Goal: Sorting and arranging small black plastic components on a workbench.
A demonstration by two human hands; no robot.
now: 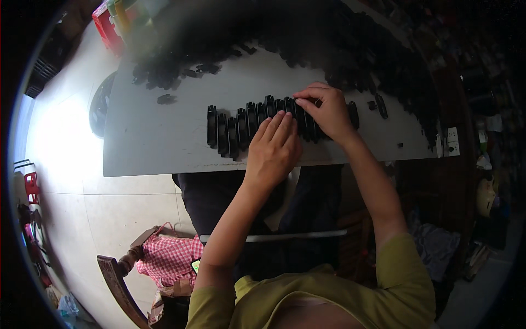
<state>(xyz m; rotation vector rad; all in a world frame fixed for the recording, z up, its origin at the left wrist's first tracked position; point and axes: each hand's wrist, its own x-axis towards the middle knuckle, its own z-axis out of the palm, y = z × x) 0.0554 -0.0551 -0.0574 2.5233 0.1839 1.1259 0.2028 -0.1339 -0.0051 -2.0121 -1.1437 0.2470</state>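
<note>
- Nearest, the person wears an olive-yellow short-sleeved cloth top (329,296), both bare forearms reaching forward over the table.
- At the near left stands a curved, dark brown wooden chair part (118,285), with a red-and-white checked cloth (170,255) just beside it.
- A thin, straight, pale bar (301,235) lies crosswise between the person's top and the table.
- Beyond it is the smooth, pale grey tabletop (164,142), its near edge running left to right.
- The left hand (276,143) lies palm down on the row, fingers extended and close together, the tips on the pieces.
- The row of slim, black, elongated pieces (241,126) stands side by side near the middle of the table, uneven at both ends and partly covered by the hands.
- The right hand (327,109) is farther right, thumb and forefinger nearly meeting at the row's far side; whether they pinch a piece I cannot tell.
- Right of that hand, a loose black oblong piece (382,106) lies apart from the row.
- Farthest, a broad heap of jumbled black pieces (378,60) spreads across the table's far side and down its right.
</note>
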